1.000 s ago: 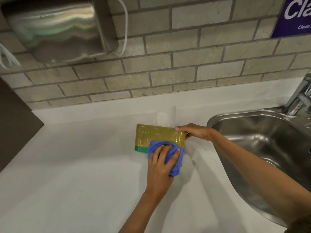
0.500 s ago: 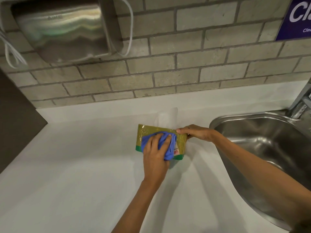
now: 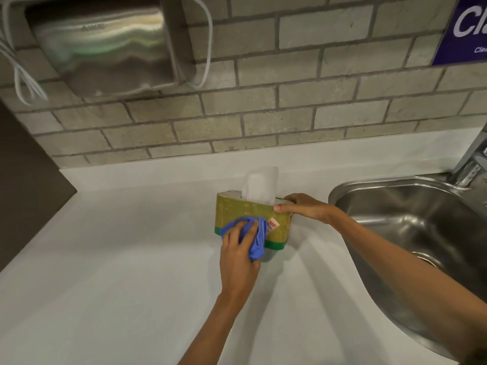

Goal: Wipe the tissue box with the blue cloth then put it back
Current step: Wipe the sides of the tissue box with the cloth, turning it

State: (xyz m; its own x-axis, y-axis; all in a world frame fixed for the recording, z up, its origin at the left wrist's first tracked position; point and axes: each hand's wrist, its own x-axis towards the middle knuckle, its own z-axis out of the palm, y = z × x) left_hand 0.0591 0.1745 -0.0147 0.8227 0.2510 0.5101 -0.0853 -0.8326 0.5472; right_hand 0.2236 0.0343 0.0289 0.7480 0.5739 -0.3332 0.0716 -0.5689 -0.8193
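Head view: in the last second the left hand (image 3: 238, 248) has dragged the bunched blue cloth (image 3: 257, 234) across the tissue box (image 3: 250, 210) front face, from right end to lower left, fingers curled on the cloth. Right hand (image 3: 305, 208) stays pinched on the box's top right corner, holding it upright on the counter (image 3: 131, 259) beside the sink (image 3: 395, 206). Front pass looks about done; other faces and put-back likely remain.
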